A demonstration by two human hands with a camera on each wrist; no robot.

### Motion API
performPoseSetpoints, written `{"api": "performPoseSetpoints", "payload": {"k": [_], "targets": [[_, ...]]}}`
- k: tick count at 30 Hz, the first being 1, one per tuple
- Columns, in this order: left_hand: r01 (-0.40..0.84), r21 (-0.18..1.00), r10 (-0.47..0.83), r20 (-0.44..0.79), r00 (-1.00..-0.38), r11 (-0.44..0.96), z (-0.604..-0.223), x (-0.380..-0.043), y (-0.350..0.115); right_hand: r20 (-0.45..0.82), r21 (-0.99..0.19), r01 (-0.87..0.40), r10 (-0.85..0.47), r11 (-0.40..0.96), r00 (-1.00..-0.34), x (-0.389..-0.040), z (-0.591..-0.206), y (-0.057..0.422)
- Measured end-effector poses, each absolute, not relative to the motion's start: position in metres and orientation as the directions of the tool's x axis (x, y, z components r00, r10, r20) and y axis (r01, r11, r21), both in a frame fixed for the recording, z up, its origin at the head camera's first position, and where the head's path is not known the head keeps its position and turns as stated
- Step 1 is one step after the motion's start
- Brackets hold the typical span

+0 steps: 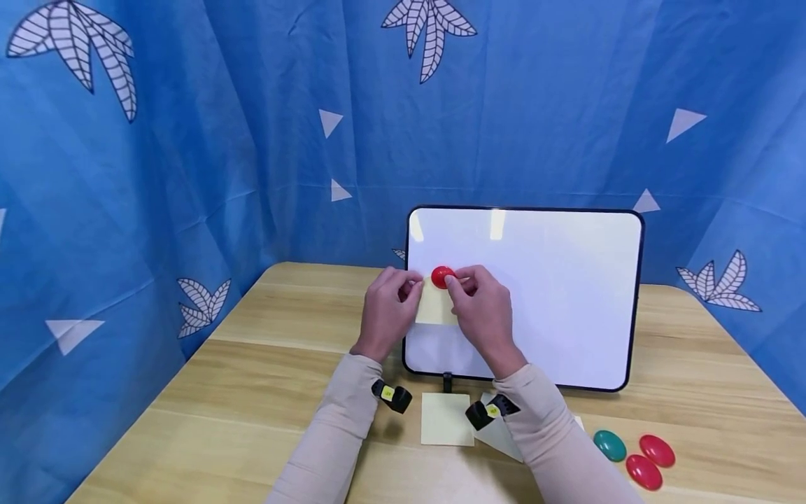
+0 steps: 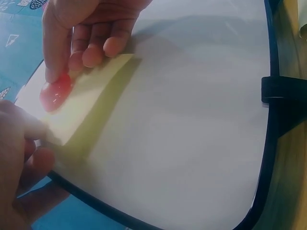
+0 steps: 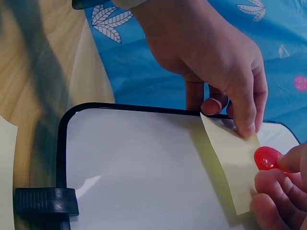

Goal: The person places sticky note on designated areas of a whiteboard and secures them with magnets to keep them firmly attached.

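Observation:
A pale yellow paper note (image 1: 434, 309) lies against the left part of a white magnetic board (image 1: 560, 294) with a black frame. My left hand (image 1: 384, 311) pinches the note's upper left corner by the board's edge; its thumb lies on the paper in the right wrist view. With thumb and fingers, my right hand (image 1: 485, 315) holds a glossy red oval magnet (image 1: 443, 276) at the note's top edge. The note's lower edge stands off the board and casts a shadow on it in the left wrist view.
The board stands on a wooden table, with a black clip foot (image 1: 447, 382) at its lower edge. Before it lie another yellow note (image 1: 447, 420) and white paper (image 1: 500, 437) partly under my right forearm. A green magnet (image 1: 610, 445) and two red magnets (image 1: 644, 472) lie at the right.

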State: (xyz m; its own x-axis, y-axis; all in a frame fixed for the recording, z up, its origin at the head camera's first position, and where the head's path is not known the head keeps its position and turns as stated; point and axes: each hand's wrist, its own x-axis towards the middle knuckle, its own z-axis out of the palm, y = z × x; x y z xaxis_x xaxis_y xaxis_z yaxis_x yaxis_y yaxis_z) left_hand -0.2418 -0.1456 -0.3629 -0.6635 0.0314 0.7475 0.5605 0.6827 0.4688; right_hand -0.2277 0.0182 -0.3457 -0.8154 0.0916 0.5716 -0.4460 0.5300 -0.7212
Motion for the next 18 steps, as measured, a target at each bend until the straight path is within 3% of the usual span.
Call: {"api": "performPoseSetpoints", "payload": {"k": [18], "targets": [[0.548, 0.492, 0.025, 0.729, -0.684, 0.676, -0.364, -0.2417, -0.1443, 0.579, -0.7, -0.451, 0.071, 0.553, -0.812, -0.2317, -0.3389, 0.019]]}}
